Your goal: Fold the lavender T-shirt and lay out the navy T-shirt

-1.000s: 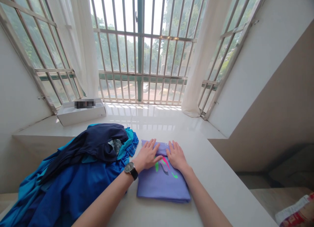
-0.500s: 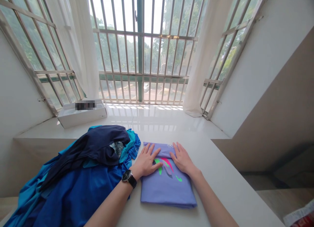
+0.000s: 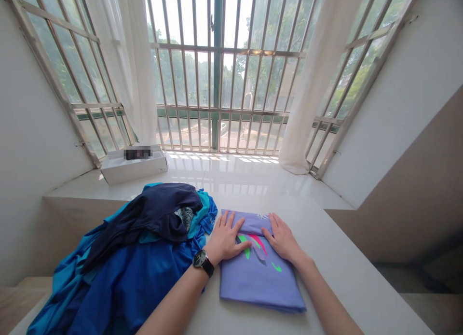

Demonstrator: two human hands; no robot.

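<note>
A purple garment (image 3: pixel 258 286), folded into a neat rectangle, lies flat on the white surface. Green, pink and grey marks are printed across its middle, and a small white print shows near its far edge. My left hand (image 3: pixel 224 238) rests with fingers spread on the garment's far left part; a dark-strapped watch (image 3: pixel 203 262) is on that wrist. On the far right corner lies my right hand (image 3: pixel 285 238), also flat with its fingers stretched out. A loose pile of blue clothes (image 3: pixel 144 277) with a dark navy garment (image 3: pixel 155 214) on top sits to my left.
A white box (image 3: pixel 135 168) holding a blurred-out item stands at the back left of the windowsill (image 3: pixel 231 178). Behind are a barred window and white curtains (image 3: pixel 298 108). The white surface (image 3: pixel 347 272) drops off at its right edge.
The whole scene has shifted slightly right in view as the camera turned a little left. Both hands stay on the folded garment in nearly the same places.
</note>
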